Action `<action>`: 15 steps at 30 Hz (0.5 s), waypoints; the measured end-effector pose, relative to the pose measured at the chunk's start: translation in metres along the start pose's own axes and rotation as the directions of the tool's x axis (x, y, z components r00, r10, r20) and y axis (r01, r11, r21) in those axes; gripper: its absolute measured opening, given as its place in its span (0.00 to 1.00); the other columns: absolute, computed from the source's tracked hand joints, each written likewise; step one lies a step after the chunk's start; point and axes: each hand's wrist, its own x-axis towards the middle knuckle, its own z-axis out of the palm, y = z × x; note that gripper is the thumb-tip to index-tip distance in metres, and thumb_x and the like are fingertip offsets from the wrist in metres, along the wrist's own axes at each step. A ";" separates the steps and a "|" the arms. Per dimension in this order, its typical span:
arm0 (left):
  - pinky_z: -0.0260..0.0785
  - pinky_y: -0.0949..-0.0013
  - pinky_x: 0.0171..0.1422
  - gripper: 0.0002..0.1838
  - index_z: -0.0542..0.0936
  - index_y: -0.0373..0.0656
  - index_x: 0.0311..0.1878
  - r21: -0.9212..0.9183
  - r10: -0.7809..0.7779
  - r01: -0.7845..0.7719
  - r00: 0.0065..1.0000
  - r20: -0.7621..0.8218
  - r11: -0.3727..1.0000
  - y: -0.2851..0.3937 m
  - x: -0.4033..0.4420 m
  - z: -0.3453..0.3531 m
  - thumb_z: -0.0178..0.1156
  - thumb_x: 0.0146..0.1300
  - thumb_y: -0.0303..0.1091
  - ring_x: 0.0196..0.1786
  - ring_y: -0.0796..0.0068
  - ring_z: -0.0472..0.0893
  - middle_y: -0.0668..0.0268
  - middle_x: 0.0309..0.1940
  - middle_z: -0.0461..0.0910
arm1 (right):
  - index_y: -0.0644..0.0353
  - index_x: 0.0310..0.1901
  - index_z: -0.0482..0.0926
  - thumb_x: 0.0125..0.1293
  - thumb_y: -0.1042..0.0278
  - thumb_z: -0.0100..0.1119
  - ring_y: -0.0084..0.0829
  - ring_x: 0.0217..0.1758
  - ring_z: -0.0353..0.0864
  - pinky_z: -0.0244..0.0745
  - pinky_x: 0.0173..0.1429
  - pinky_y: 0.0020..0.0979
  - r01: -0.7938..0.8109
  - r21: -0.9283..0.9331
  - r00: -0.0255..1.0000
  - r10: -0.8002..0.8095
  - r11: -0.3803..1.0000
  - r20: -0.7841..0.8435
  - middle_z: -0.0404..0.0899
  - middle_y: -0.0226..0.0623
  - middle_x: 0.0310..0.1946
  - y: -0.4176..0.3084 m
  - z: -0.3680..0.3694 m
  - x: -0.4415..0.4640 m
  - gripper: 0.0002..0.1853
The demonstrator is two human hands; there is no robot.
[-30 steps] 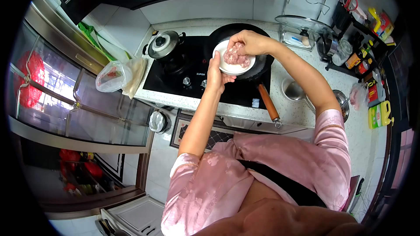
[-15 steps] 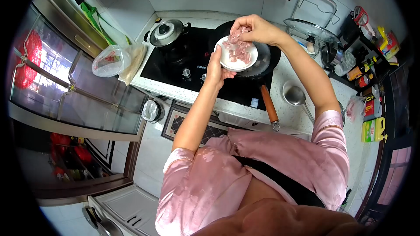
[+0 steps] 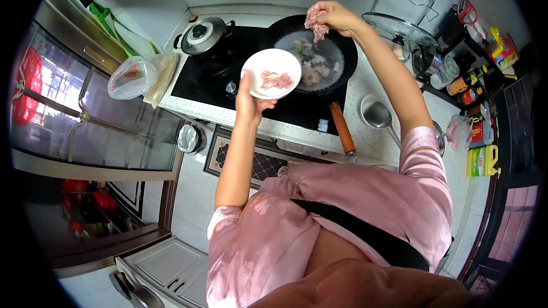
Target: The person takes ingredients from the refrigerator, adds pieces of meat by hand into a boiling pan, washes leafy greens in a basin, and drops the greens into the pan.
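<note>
My left hand [image 3: 249, 102] grips a white bowl [image 3: 258, 64] by its side, over the stove's front left of the pan. Some pale pink raw meat slices [image 3: 276, 80] lie inside it. Above the far rim of the black frying pan [image 3: 349, 57], my right hand [image 3: 337, 18] pinches a clump of raw meat [image 3: 317, 23] that hangs from the fingers. Cloudy liquid fills the pan, and paler meat pieces [image 3: 317, 71] sit in it. The pan's brown wooden handle [image 3: 341, 128] points toward my body.
A lidded pot [image 3: 204, 35] stands on the left burner. Right of the pan are a white bowl with a ladle [image 3: 378, 115] and a glass lid [image 3: 399, 28]. Sauce bottles [image 3: 462, 84] and a yellow oil jug [image 3: 483, 161] line the right side. A plastic bag [image 3: 132, 77] lies at the left counter edge.
My right hand has lifted the meat clump out of the bowl and moved it up over the pan. My left hand has shifted the bowl left, uncovering the pan's contents.
</note>
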 end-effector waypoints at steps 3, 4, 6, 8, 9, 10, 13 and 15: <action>0.72 0.78 0.15 0.36 0.68 0.30 0.53 -0.007 0.038 -0.039 0.998 -0.050 0.999 0.002 -0.020 -0.018 0.42 0.64 0.61 0.18 0.71 0.79 0.52 0.34 0.80 | 0.68 0.39 0.70 0.60 0.78 0.50 0.32 0.17 0.76 0.77 0.20 0.37 -0.154 0.067 0.985 0.158 0.986 -0.062 0.77 0.45 0.27 0.040 -0.010 0.010 0.06; 0.72 0.78 0.15 0.36 0.68 0.30 0.53 -0.025 0.040 -0.042 0.996 -0.076 0.999 0.003 -0.028 -0.021 0.42 0.64 0.61 0.18 0.71 0.79 0.52 0.34 0.80 | 0.68 0.37 0.71 0.58 0.79 0.53 0.34 0.16 0.75 0.76 0.18 0.37 -0.221 0.121 0.967 0.233 0.968 -0.099 0.76 0.43 0.23 0.049 -0.013 0.011 0.06; 0.72 0.77 0.15 0.35 0.67 0.30 0.53 -0.057 0.061 -0.067 0.992 -0.110 0.996 0.002 -0.039 -0.030 0.42 0.65 0.60 0.18 0.70 0.79 0.51 0.34 0.80 | 0.64 0.31 0.73 0.57 0.76 0.51 0.35 0.14 0.74 0.72 0.14 0.39 -0.315 0.085 0.928 0.325 0.945 -0.179 0.71 0.40 0.17 0.064 -0.017 0.015 0.02; 0.72 0.77 0.15 0.35 0.67 0.29 0.54 -0.059 0.064 -0.076 0.983 -0.174 0.995 0.002 -0.049 -0.036 0.42 0.65 0.59 0.18 0.70 0.79 0.50 0.34 0.79 | 0.63 0.29 0.74 0.57 0.74 0.48 0.36 0.13 0.72 0.71 0.14 0.40 -0.398 0.026 0.905 0.397 0.917 -0.151 0.69 0.40 0.15 0.072 -0.028 0.019 0.05; 0.72 0.77 0.15 0.35 0.67 0.29 0.54 -0.059 0.070 -0.083 0.980 -0.184 0.995 0.001 -0.053 -0.040 0.42 0.65 0.59 0.18 0.70 0.79 0.50 0.35 0.79 | 0.62 0.28 0.74 0.56 0.72 0.45 0.36 0.11 0.70 0.70 0.14 0.40 -0.472 -0.035 0.876 0.464 0.881 -0.134 0.68 0.39 0.14 0.074 -0.032 0.023 0.07; 0.72 0.77 0.15 0.35 0.67 0.29 0.54 -0.065 0.070 -0.084 0.978 -0.194 0.994 0.001 -0.056 -0.043 0.42 0.65 0.59 0.18 0.70 0.79 0.50 0.35 0.79 | 0.62 0.25 0.74 0.54 0.69 0.42 0.36 0.08 0.66 0.67 0.13 0.40 -0.478 -0.176 0.875 0.448 0.860 -0.184 0.64 0.38 0.10 0.079 -0.031 0.028 0.10; 0.72 0.76 0.16 0.35 0.65 0.31 0.56 -0.066 0.053 -0.070 0.972 -0.228 0.995 -0.001 -0.065 -0.049 0.43 0.64 0.59 0.18 0.68 0.78 0.50 0.37 0.78 | 0.63 0.20 0.74 0.56 0.68 0.43 0.28 0.06 0.59 0.59 0.09 0.35 -0.525 -0.292 0.849 0.466 0.799 -0.250 0.61 0.32 0.10 0.073 -0.026 0.028 0.12; 0.73 0.77 0.15 0.35 0.65 0.31 0.55 -0.051 0.058 -0.072 0.970 -0.236 0.996 -0.002 -0.069 -0.051 0.43 0.64 0.59 0.18 0.69 0.78 0.50 0.36 0.79 | 0.64 0.20 0.75 0.56 0.69 0.46 0.29 0.06 0.61 0.59 0.08 0.35 -0.520 -0.330 0.848 0.430 0.788 -0.310 0.65 0.34 0.10 0.072 -0.022 0.028 0.12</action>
